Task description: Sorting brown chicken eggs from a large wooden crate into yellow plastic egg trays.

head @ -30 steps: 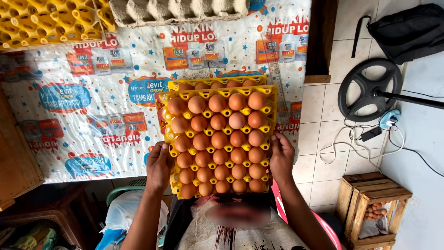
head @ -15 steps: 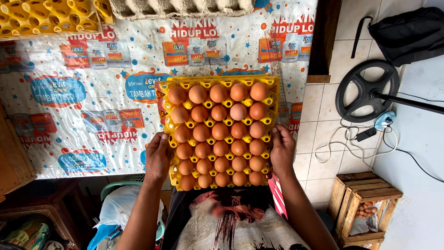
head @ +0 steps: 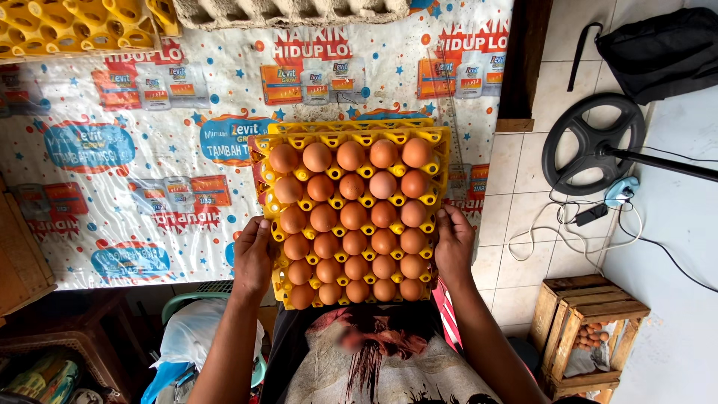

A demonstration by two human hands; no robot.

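Note:
A stack of yellow plastic egg trays [head: 437, 161] hangs in the air in front of me, its top tray filled with several rows of brown eggs [head: 353, 215]. My left hand [head: 253, 258] grips the stack's left edge and my right hand [head: 453, 245] grips its right edge, both near the corner closest to me. Beneath the stack lies a table covered by a printed plastic sheet [head: 149, 150].
Empty yellow trays [head: 67, 26] and grey pulp trays [head: 292, 10] sit at the table's far edge. On the tiled floor to the right are a wooden crate [head: 591, 329] with eggs inside, a round black stand base [head: 592, 142], cables [head: 568, 224] and a black bag [head: 662, 49].
The egg tray stack and both hands have shifted slightly to the right and toward me over the table. The grip on both edges is unchanged.

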